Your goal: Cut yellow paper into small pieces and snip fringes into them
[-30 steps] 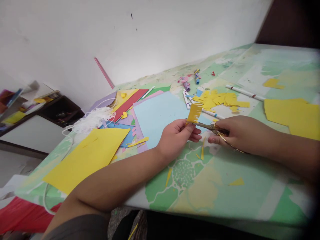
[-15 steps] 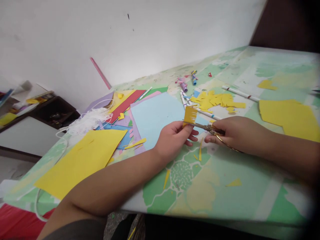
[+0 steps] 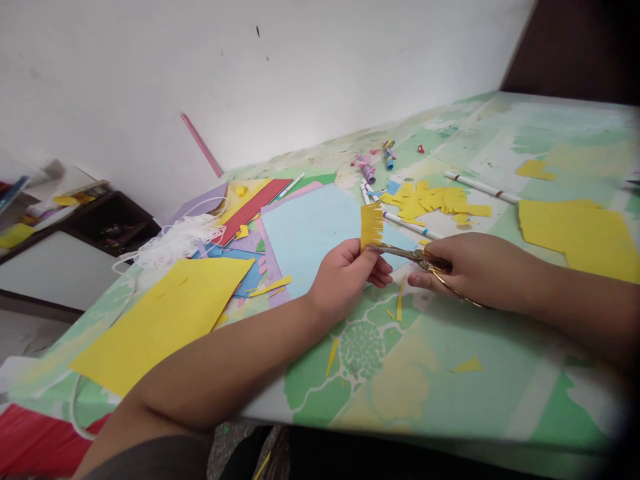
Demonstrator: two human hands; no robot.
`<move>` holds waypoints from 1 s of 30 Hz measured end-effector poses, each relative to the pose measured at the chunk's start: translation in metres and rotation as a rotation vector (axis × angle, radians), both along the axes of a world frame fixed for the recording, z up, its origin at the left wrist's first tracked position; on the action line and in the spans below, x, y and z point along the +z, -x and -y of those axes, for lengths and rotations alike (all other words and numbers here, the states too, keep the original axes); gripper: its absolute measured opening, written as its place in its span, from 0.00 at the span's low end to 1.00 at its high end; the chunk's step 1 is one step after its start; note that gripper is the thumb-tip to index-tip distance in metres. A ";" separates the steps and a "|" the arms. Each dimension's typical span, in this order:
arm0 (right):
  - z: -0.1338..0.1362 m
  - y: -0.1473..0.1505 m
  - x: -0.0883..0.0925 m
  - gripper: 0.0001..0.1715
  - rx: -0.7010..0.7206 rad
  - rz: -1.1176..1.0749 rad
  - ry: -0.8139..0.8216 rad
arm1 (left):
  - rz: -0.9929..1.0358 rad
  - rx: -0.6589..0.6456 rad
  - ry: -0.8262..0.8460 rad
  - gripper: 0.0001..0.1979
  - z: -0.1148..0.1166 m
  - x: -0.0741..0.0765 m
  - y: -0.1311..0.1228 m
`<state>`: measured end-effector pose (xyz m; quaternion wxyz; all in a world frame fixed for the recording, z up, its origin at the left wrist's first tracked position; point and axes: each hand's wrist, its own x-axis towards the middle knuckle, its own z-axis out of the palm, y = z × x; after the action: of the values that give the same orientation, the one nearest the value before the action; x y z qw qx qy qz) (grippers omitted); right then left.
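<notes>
My left hand (image 3: 350, 270) pinches the lower end of a small yellow paper strip (image 3: 369, 225), held upright above the table. Its right edge is cut into a fringe of narrow slits. My right hand (image 3: 475, 270) is wrapped round the handles of a pair of scissors (image 3: 415, 255) with gold-coloured loops. The blades point left and their tips meet the strip's lower right edge, close to my left fingertips. Behind the strip lies a light blue sheet of paper (image 3: 310, 227). Fringed yellow paper pieces (image 3: 435, 200) are heaped beyond the scissors.
A large yellow sheet (image 3: 165, 320) and a tangle of white string (image 3: 175, 240) lie on the left. Another yellow sheet (image 3: 575, 233) is at right, beside a white marker (image 3: 480, 187). Small rolled-paper figures (image 3: 369, 172) stand at the back. Yellow scraps (image 3: 400, 303) dot the patterned tablecloth (image 3: 450, 400).
My left hand and the strip have shifted slightly left. The blades, earlier lying across the strip's lower part, now reach only its right edge. My right hand has barely moved.
</notes>
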<state>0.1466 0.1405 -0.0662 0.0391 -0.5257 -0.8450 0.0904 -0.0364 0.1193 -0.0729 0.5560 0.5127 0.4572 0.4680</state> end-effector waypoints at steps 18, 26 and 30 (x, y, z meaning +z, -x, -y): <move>-0.004 -0.001 -0.003 0.26 0.001 0.016 0.014 | -0.165 -0.032 -0.043 0.08 0.000 0.002 -0.001; -0.004 -0.001 -0.004 0.27 0.012 0.009 0.011 | -0.192 -0.018 -0.042 0.09 0.001 0.004 -0.002; -0.004 0.000 -0.003 0.26 0.002 0.016 0.012 | -0.185 -0.017 -0.044 0.10 0.001 0.004 -0.002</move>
<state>0.1467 0.1445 -0.0691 0.0290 -0.5256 -0.8453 0.0914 -0.0340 0.1183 -0.0690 0.5038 0.5698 0.4917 0.4239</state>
